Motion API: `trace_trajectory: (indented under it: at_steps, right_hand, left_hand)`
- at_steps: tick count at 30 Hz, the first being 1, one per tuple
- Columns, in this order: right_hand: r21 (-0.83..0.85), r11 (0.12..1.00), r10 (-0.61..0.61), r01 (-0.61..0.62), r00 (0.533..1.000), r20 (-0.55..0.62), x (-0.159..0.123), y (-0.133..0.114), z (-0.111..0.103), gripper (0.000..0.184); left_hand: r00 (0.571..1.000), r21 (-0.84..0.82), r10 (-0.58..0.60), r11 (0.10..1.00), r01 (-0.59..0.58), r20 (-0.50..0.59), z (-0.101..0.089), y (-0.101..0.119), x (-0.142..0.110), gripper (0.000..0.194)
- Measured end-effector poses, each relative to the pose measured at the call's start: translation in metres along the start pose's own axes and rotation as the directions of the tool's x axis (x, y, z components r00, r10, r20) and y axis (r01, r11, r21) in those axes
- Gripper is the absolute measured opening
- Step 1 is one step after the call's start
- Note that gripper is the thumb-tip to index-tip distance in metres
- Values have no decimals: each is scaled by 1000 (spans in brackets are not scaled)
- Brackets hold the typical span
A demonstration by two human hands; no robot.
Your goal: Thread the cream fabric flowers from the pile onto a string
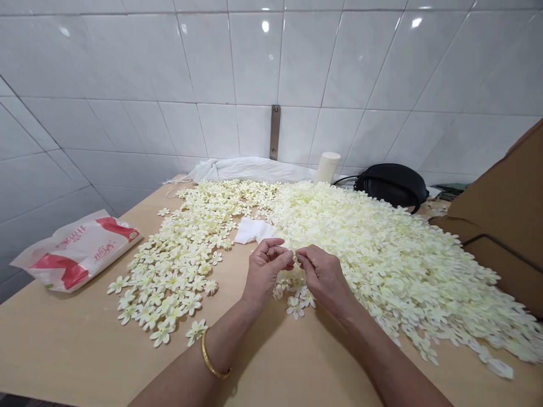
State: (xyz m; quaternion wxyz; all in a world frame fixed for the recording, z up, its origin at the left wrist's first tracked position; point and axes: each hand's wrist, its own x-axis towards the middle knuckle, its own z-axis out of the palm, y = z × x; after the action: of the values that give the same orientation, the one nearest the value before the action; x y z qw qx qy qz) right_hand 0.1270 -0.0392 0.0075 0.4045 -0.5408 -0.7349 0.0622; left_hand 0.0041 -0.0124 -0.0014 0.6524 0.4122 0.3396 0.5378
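Both hands meet over the near edge of a large heap of pale yellow-white artificial flowers point(394, 265). My left hand point(265, 274) has its thumb pressed against its fingers, with a ring and a gold bangle showing. Facing it, my right hand point(326, 277) is closed in a pinch, its fingertips almost touching the left ones. Whatever lies between the fingertips is too small to make out. Just below the hands, a few loose flowers point(295, 307) rest on the table point(263, 362). A second, thinner spread of yellow-centred flowers point(178, 265) lies to the left.
A folded white tissue point(253, 230) sits between the two flower groups. At far left is a red-and-white plastic packet point(80, 249). A white cylindrical container point(327, 167) and a black pouch point(392, 183) stand by the tiled wall. A cardboard box point(504, 209) is at right.
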Motion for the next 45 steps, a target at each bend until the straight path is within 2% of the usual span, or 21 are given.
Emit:
trace_trajectory:
  at_steps: [4,10,17,26,31,34,38,42,45]
  right_hand:
    - [61,997,54,-53,998,-11,1,0,0,21]
    - [204,952,223,-227,974,44,2,-2,-2,20]
    - [219,963,156,-156,988,20,1,-3,-2,16]
    - [149,969,210,-195,973,-92,1,-6,-2,17]
    - [114,965,252,-238,959,-129,-1,-5,-1,16]
    - [98,973,217,-210,974,-64,-2,-5,0,16]
    - [71,995,81,-76,995,-64,-1,-6,-1,12]
    - [77,993,-97,95,995,24,0,-4,-1,33]
    - [109,991,-83,83,997,-5,0,-1,1,27]
  left_hand:
    - [1000,-41,-29,999,29,10,0,-1,1,33]
    - [997,-139,-73,987,78,38,0,0,2,32]
    - [997,-139,-83,987,82,2,-1,0,4,32]
    - [986,-175,-164,970,166,28,0,-1,3,24]
    - [976,-34,-205,978,208,77,2,-1,0,24]
    - [976,36,-197,980,195,88,1,-4,0,21]
    - [984,-3,-179,984,179,-2,0,-4,1,18]
    - [970,-125,-240,964,233,-46,0,-2,2,18]
    - [964,-162,-264,952,260,-4,1,-1,3,19]
